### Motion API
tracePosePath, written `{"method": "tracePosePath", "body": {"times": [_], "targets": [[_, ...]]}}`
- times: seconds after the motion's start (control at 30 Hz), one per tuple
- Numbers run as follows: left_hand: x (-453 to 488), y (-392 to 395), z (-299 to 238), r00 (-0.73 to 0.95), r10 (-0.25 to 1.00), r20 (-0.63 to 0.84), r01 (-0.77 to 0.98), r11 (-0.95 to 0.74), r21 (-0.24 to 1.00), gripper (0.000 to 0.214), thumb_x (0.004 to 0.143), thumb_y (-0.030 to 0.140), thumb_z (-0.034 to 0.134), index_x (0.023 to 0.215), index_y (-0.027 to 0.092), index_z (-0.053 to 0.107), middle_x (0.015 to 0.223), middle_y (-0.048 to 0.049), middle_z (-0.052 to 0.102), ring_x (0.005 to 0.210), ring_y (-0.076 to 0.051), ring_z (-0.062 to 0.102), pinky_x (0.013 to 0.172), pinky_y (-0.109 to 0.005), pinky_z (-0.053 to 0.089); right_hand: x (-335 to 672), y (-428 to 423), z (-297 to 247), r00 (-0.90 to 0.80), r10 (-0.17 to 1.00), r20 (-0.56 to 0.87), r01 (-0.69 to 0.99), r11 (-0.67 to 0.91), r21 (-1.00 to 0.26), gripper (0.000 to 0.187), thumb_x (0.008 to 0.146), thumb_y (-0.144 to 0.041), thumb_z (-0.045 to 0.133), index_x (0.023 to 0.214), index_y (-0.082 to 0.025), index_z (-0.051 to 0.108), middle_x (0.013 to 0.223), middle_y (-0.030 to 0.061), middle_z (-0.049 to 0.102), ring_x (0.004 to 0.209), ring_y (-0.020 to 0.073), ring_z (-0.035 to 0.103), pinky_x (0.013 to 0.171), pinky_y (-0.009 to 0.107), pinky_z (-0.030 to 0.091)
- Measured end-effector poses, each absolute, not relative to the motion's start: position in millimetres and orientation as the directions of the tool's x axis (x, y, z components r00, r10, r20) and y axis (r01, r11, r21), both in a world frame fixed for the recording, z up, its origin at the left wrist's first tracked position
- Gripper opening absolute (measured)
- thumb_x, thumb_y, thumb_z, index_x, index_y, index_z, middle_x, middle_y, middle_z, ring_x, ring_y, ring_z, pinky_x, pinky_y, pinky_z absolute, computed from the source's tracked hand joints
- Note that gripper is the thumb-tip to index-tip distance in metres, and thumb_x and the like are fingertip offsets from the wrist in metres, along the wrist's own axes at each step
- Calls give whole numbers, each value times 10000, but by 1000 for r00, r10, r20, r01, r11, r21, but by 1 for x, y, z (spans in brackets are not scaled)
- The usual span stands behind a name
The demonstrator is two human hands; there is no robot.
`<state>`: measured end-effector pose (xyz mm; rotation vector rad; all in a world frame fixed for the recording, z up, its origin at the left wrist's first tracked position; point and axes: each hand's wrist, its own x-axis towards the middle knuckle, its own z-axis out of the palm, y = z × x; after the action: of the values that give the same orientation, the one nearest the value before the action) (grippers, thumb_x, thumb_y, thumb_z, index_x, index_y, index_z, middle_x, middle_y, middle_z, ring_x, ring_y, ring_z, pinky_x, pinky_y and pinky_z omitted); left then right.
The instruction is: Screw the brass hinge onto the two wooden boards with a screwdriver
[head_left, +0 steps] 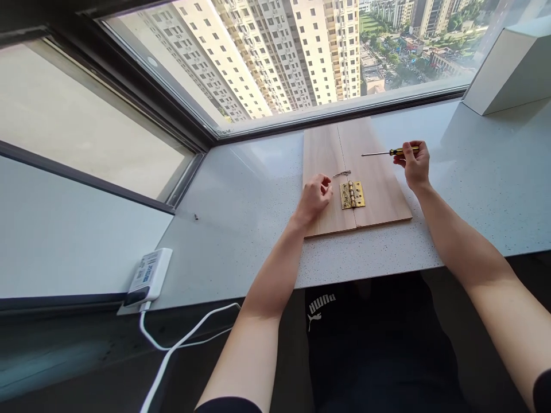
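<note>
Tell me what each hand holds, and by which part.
The right hand grips a screwdriver by its yellow and black handle. The left hand shows nothing held, but its curled fingers could hide something small.

Two wooden boards [357, 178] were laid edge to edge on the desk [241, 189], and a brass hinge [352, 194] was placed across their seam. A small metal piece [341, 174] was left on the boards just behind the hinge. The left hand [314, 199] was positioned over the left board, and a screwdriver [390, 152] was held over the right board by the right hand [413, 165], beside its outer edge. Left of the boards, a tiny object [196, 217] and a charger [148, 276] were placed on the desk. Behind the boards, a window [301, 57] was set, and a box [508, 69] was placed behind and to their right.
</note>
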<state>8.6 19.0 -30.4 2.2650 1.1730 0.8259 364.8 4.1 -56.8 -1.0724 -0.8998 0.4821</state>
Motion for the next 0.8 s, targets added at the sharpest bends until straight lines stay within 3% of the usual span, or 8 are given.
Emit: {"method": "tracePosePath", "body": {"times": [0.17, 0.3, 0.4, 0.53, 0.63, 0.8], "targets": [[14, 40, -26, 402, 885, 233, 680, -460, 572, 227, 1052, 246, 720, 1270, 185, 742, 1279, -151, 787, 844, -216, 734, 1042, -463, 643, 349, 9, -69, 547, 741, 391, 60, 430, -901, 723, 875, -929, 838, 1057, -309, 513, 899, -42, 729, 745, 167, 803, 688, 330, 709], [26, 58, -20, 407, 899, 163, 733, -428, 529, 384, 1053, 313, 746, 1411, 175, 746, 1346, -178, 779, 1111, -301, 772, 1183, -500, 587, 342, 5, -67, 525, 741, 418, 93, 438, -894, 709, 897, -935, 822, 1056, -306, 536, 907, -42, 739, 738, 166, 799, 709, 347, 720], [32, 63, -17, 432, 891, 137, 733, -435, 522, 260, 1049, 316, 755, 1279, 205, 804, 1313, -171, 782, 1249, -351, 748, 1168, -502, 596, 343, 1, -68, 520, 737, 433, 120, 438, -891, 680, 931, -919, 809, 1066, -303, 554, 916, -35, 750, 741, 169, 800, 718, 358, 725], [30, 61, -18, 438, 886, 152, 714, -446, 540, 78, 1068, 269, 736, 1030, 220, 782, 1252, -165, 781, 1175, -335, 755, 1112, -486, 615, 346, -1, -66, 519, 729, 446, 138, 444, -886, 670, 954, -921, 788, 1069, -300, 565, 923, -17, 762, 745, 175, 801, 720, 366, 729], [25, 58, -19, 418, 893, 169, 696, -434, 573, 81, 1093, 230, 690, 1023, 222, 729, 1228, -152, 795, 1042, -288, 758, 1063, -463, 623, 349, 0, -66, 525, 722, 451, 136, 452, -882, 660, 965, -914, 783, 1075, -300, 566, 933, -13, 765, 762, 179, 808, 724, 367, 733], [21, 49, -20, 426, 883, 197, 652, -451, 610, 74, 1131, 210, 630, 1078, 226, 680, 1188, -138, 821, 1014, -267, 753, 1040, -449, 621, 350, 2, -67, 531, 717, 452, 153, 443, -883, 626, 990, -876, 790, 1073, -301, 557, 939, -27, 754, 751, 164, 797, 716, 349, 725]]}}
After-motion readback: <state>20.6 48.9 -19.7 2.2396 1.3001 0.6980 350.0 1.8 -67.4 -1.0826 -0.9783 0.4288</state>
